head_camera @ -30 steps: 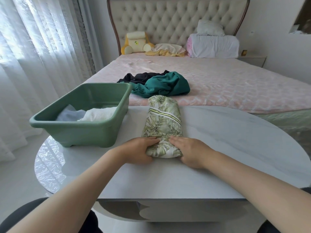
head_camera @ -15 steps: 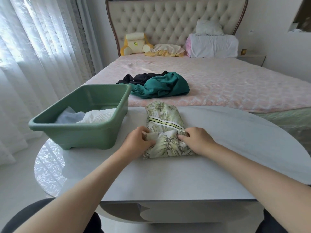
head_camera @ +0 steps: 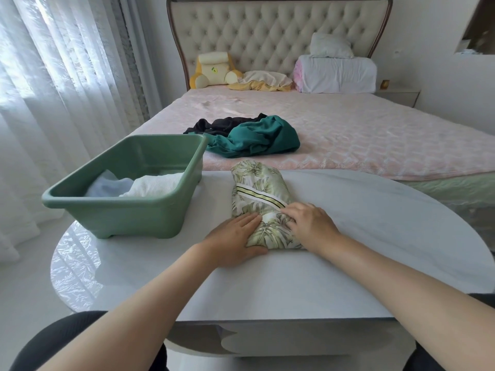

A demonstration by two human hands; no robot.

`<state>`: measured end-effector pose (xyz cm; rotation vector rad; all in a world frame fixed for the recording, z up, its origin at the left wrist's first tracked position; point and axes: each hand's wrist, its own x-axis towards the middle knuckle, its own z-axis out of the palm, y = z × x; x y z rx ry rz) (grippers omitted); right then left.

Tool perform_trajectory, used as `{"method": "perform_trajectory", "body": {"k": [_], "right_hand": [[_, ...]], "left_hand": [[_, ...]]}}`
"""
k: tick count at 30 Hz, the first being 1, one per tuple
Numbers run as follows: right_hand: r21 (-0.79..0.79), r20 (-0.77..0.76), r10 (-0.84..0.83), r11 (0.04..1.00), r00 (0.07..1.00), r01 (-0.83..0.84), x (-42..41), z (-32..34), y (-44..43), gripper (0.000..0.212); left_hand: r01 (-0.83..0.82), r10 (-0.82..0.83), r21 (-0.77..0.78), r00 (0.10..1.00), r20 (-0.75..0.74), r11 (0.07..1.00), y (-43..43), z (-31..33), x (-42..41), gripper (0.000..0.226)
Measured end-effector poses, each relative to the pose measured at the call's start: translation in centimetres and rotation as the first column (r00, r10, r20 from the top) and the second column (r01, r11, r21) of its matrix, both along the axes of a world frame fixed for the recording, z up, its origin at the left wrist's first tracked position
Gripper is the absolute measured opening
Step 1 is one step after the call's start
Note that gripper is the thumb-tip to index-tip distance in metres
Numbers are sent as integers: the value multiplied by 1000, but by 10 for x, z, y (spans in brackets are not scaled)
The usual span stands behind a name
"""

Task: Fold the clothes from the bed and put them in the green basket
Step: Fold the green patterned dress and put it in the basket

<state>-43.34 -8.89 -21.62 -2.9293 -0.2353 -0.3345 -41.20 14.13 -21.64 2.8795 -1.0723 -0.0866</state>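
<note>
Head view: leaf-print garment (head_camera: 257, 188) lies mid-table (head_camera: 375, 223), long axis running from the far edge by the bed (head_camera: 375, 140) toward the near edge, its near end doubled over under both hands. Left hand (head_camera: 235, 236) is flat, fingers straight and together, pressing the near-left part with the thumb along the near fold. Right hand (head_camera: 310, 226) lies flat on the near-right by the striped band; neither pinches cloth. Looks like flattening 1 fold before the next. To do it well: smooth outward from the crease, keep the side edges lined up, then bring the far end in so the bundle is narrower than the green basket (head_camera: 120, 220). The basket stands toward the table's left edge, just beside the garment, holding 2 folded pieces with room at its far end. The table's right half is open for sliding. Teal garment (head_camera: 257, 137) and black garment (head_camera: 219, 124) lie unfolded near the bed's foot edge
</note>
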Motion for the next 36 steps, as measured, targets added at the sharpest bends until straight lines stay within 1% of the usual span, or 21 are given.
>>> {"method": "perform_trajectory", "body": {"k": [2,3,6,7,8,9,11,12,14,16,18,21,23,24,26,27,29,31,32,34,36], "right_hand": [[-38,20,-23,999,1000,23,1,3,-7,44],[-46,82,-9,999,997,12,1,5,-8,43],[-67,315,148,989,938,-134,-11,20,-6,34],[-90,323,227,974,919,-209,-15,24,-6,36],[-109,252,285,958,925,-266,-19,27,-3,46],[-130,127,321,943,939,-305,-23,27,0,62],[-200,-154,279,930,948,-307,-28,23,6,87],[-211,-235,231,936,944,-281,-29,19,9,88],[-156,-280,154,967,948,-203,-28,15,11,83],[-102,-286,121,983,951,-156,-26,16,11,79],[-61,-256,118,988,959,-138,-23,22,10,69],[62,-189,85,995,978,-74,-17,38,5,25],[209,-223,70,978,972,-22,-17,49,-2,13],[276,-249,67,961,966,5,-18,53,-5,14],[356,-259,60,934,964,38,-18,54,-8,21],[379,-257,49,924,965,54,-16,51,-8,25],[396,-249,14,914,968,89,-13,44,-6,34],[361,-216,-27,927,976,105,-8,34,-2,43],[311,-189,-56,944,980,113,-5,29,0,48],[164,-68,-109,979,992,119,-2,23,3,57],[36,126,-62,998,990,57,0,22,7,60]], "left_hand": [[15,-16,48,1000,14,999,0,0,3,89],[24,-27,69,999,40,997,0,1,2,89],[52,-59,48,985,160,998,-2,3,-1,84],[59,-64,32,980,187,998,-2,3,-2,81],[65,-66,14,979,194,998,-4,4,-4,79],[68,-66,-4,981,184,998,-5,4,-5,78],[57,-53,-24,990,127,998,-8,6,-5,76],[37,-35,-24,996,79,999,-9,8,-5,75],[-1,1,-26,1000,-11,1000,-6,13,-3,76],[-41,39,-48,998,-49,998,-3,18,-1,73],[-105,91,-159,991,-96,982,0,23,1,53],[-238,158,-362,959,-236,901,5,34,5,11],[-331,165,-443,913,-372,833,8,39,5,17],[-384,173,-466,885,-433,797,9,40,5,19],[-460,215,-474,848,-484,751,8,43,3,19],[-479,253,-456,845,-472,750,7,43,2,19],[-521,386,-378,841,-379,766,4,45,-2,22],[-553,514,-331,833,-204,764,3,41,-5,39],[-522,524,-349,846,-97,778,3,36,-3,47],[-337,420,-381,893,159,861,-1,27,1,53],[-75,199,-305,895,399,949,-8,25,1,59]]}}
